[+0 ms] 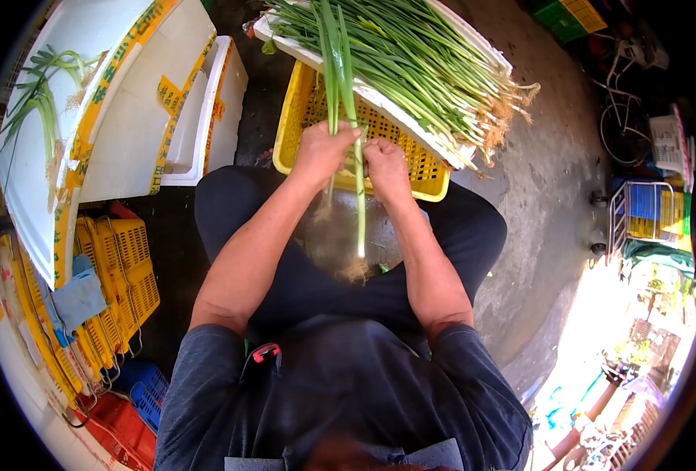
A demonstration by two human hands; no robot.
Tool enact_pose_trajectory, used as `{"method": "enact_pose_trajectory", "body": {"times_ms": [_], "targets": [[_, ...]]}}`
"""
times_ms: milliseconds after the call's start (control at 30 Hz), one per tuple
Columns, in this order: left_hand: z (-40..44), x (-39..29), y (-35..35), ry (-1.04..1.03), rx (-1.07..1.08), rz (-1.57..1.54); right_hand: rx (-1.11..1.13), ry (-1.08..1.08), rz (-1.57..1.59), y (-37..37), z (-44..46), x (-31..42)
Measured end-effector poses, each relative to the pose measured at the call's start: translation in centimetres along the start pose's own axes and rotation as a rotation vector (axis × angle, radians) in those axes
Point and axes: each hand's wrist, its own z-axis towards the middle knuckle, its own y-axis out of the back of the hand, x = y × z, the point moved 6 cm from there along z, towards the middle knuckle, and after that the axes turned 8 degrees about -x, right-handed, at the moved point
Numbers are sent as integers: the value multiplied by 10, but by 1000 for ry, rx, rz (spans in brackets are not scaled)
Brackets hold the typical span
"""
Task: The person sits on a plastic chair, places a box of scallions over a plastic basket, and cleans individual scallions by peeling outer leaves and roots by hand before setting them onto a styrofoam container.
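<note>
My left hand (322, 154) is closed round a few green garlic stalks (359, 196), just above the near rim of a yellow basket (287, 129). Their long leaves point away from me, and the white ends with brown roots hang between my knees. My right hand (387, 166) is at the right side of these stalks, thumb and fingers pressed together in a pinch. A small bit of green shows by its fingertips, but what they grip is too small to make out. A large heap of green garlic (411, 67) lies in a white foam box (399, 116) across the basket.
On the left, several loose stalks (48, 129) lie on a white foam lid (100, 35) beside foam boxes (226, 102). Yellow crates (124, 255) and a red crate (120, 428) are at lower left. A wire rack (638, 208) stands to the right on the concrete floor (532, 228).
</note>
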Motion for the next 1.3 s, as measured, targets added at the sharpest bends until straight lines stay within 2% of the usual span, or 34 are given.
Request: {"method": "enact_pose_trajectory", "body": {"times_ms": [67, 267, 367, 600, 800, 900, 1000, 1100, 1200, 1300], "targets": [[1, 1, 1, 4, -2, -12, -19, -87, 68, 1, 4, -13], [0, -3, 0, 27, 19, -32, -7, -48, 157, 1, 5, -15], [4, -4, 5, 15, -37, -79, -92, 16, 262, 3, -2, -4], [5, -8, 12, -1, -43, -76, -150, -65, 509, 5, -22, 11], [10, -16, 23, -32, -84, -155, -155, -58, 571, 37, -46, 12], [12, -19, 27, -42, -112, -214, -114, -67, 730, 59, -74, 27], [9, -22, 29, -54, -137, -212, -107, -5, 690, 93, -89, 37], [8, -24, 25, -62, -138, -171, -155, 113, 508, 115, -81, 41], [8, -24, 21, -67, -123, -154, -132, 91, 11, 97, -51, 38], [7, -23, 23, -85, -162, -141, -95, 487, -653, 72, -18, 25]]}}
